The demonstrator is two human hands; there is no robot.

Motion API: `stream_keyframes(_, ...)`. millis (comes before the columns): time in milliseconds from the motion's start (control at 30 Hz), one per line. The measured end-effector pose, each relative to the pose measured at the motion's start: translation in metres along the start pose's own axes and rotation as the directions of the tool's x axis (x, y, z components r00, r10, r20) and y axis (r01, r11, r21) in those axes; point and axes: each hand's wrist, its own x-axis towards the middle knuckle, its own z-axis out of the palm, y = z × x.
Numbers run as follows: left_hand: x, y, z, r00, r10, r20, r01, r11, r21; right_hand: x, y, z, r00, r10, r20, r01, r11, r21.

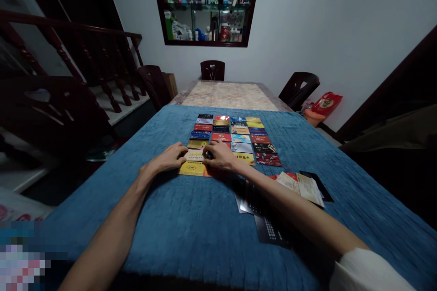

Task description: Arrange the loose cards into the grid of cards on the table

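Note:
A pale cream card lies near the front left of a grid of cards, between my two hands. My left hand has its curled fingers and thumb at the card's left edge. At the right edge, my right hand grips with bent fingers and thumb, hiding that end. Just in front is a yellow card, with an orange-red card partly under my right hand. A gold card lies directly behind the pale one. Several colourful cards, such as a yellow card with dark characters, form rows to the right and behind.
Loose cards overlap right of my right forearm, and dark cards lie partly beneath it. A blue cloth covers the near table; its far end shows a marble-patterned top. Dark wooden chairs stand around it.

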Motion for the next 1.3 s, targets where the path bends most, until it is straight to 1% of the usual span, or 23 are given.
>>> stream_keyframes(167,0.001,0.001,0.0,1.0,-0.004,0.001,0.004,1.0,0.011,-0.002,-0.002,-0.001,1.0,0.03,0.009,-0.03,1.0,0.001)
stream_keyframes(333,0.002,0.002,0.001,1.0,0.007,-0.025,-0.007,1.0,0.026,-0.002,-0.005,-0.003,0.997,0.068,0.021,-0.067,0.998,-0.02)
stream_keyframes(600,0.006,0.0,0.005,0.997,-0.008,-0.079,0.01,1.0,0.026,0.0,-0.008,-0.004,0.997,0.071,0.031,-0.07,0.996,-0.048)
stream_keyframes(767,0.006,-0.001,0.006,0.995,0.013,-0.096,-0.011,1.0,0.014,0.002,-0.01,-0.006,0.995,0.085,0.044,-0.082,0.995,-0.055)
stream_keyframes(933,0.009,-0.004,0.008,0.991,0.01,-0.131,-0.007,1.0,0.017,0.002,-0.011,-0.007,0.993,0.106,0.044,-0.104,0.993,-0.057)
stream_keyframes(1167,0.01,-0.008,0.011,0.987,0.027,-0.159,-0.018,0.998,0.058,-0.001,-0.01,-0.009,0.995,0.091,0.049,-0.089,0.995,-0.052)
stream_keyframes(1300,0.011,-0.01,0.014,0.983,0.039,-0.182,-0.027,0.997,0.072,-0.005,-0.005,-0.015,0.997,0.073,0.014,-0.072,0.997,-0.034)
